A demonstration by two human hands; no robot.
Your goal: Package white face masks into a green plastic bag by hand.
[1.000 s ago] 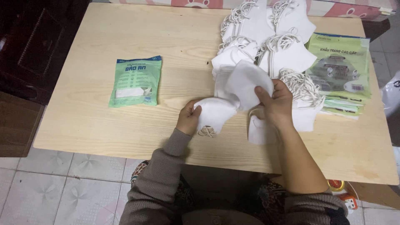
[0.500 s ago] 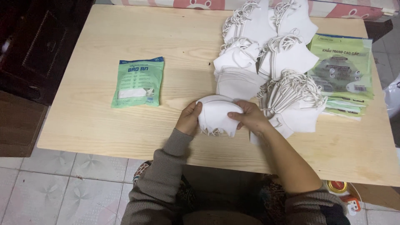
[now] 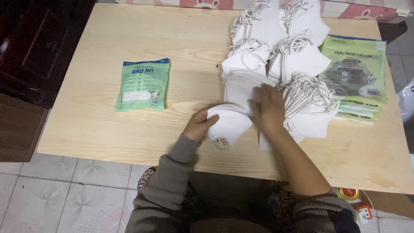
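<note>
My left hand grips the left edge of a small stack of folded white face masks near the front of the wooden table. My right hand lies flat, fingers spread, on the right side of that stack and on the white masks behind it. Several piles of white masks with looped ear cords cover the table's far right part, right behind my hands.
A sealed green packet lies flat at the left middle of the table. A stack of green printed packets sits at the right edge. Dark wooden furniture stands left of the table; tiled floor lies below.
My right hand set a white mask onto the stack held by my left hand, pressed it, and now has slid right and back to rest flat across the masks.
</note>
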